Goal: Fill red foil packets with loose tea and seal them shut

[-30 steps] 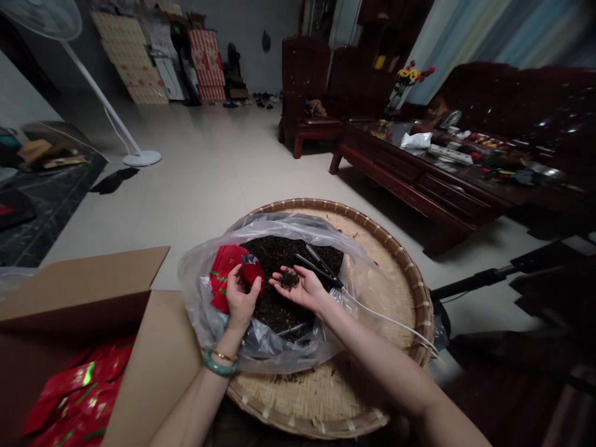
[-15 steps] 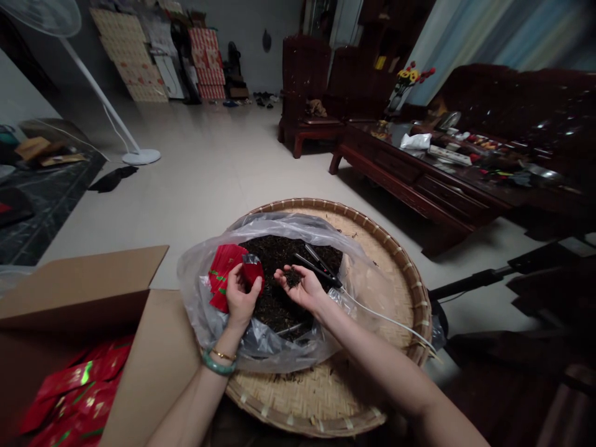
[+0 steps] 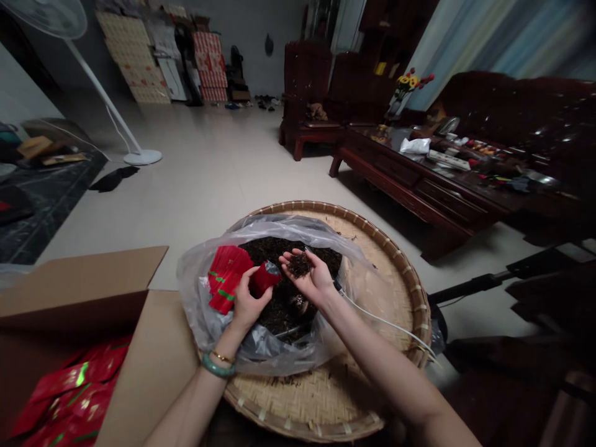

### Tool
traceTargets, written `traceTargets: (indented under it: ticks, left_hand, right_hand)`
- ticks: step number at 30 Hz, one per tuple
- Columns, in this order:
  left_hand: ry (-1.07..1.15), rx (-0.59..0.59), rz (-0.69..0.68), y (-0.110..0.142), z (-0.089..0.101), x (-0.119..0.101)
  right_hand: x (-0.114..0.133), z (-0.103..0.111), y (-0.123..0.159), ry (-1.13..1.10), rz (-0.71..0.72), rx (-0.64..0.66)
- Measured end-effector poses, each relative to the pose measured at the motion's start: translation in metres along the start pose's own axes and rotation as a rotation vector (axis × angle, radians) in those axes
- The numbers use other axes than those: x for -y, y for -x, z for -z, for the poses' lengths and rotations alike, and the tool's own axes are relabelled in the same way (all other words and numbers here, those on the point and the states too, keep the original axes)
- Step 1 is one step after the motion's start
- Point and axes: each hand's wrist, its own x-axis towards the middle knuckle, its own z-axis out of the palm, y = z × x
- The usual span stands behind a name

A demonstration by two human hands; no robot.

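My left hand (image 3: pixel 246 303) grips a small red packet (image 3: pixel 266 279), its silvery open end tilted toward my right hand (image 3: pixel 320 282). My right hand is palm up and cupped around a heap of dark dried tea leaves (image 3: pixel 299 266). Both hands are over a clear plastic bag (image 3: pixel 190 273) whose mouth is spread wide. Inside lie more loose tea leaves (image 3: pixel 277 313) and, left of my left hand, a fan of flat red packets (image 3: pixel 228 267). A white cable (image 3: pixel 372 318) runs out from under my right wrist; the black tool at its end is mostly hidden.
The bag rests on a round woven bamboo tray (image 3: pixel 422 304). At lower left stands an open cardboard box (image 3: pixel 162 366) holding red packets (image 3: pixel 69 391). A dark wooden table (image 3: pixel 395 164) with clutter is at right, and a white standing fan (image 3: pixel 100 99) at far left.
My left hand has moved slightly right and tipped the packet rightward. My right hand with the tea leaves has risen a little and now covers most of the black tool.
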Motion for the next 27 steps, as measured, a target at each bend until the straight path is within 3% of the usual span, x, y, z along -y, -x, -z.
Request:
traceTargets:
  ticks: [6, 13, 19, 27]
  left_hand:
    - [-0.178, 0.075, -0.107, 0.0, 0.003, -0.009]
    - [-0.163, 0.089, -0.112, -0.001, 0.002, -0.007]
    - [-0.11, 0.092, -0.103, 0.0, 0.002, -0.004]
    - [-0.105, 0.099, -0.083, 0.001, 0.001, -0.004]
  right_hand:
    - [-0.002, -0.021, 0.007, 0.041, 0.136, 0.032]
    - [-0.019, -0.033, 0.005, 0.142, 0.279, 0.025]
    - [-0.026, -0.032, 0.003, 0.284, 0.445, 0.007]
    - [-0.033, -0.02, -0.004, 0.566, 0.561, -0.01]
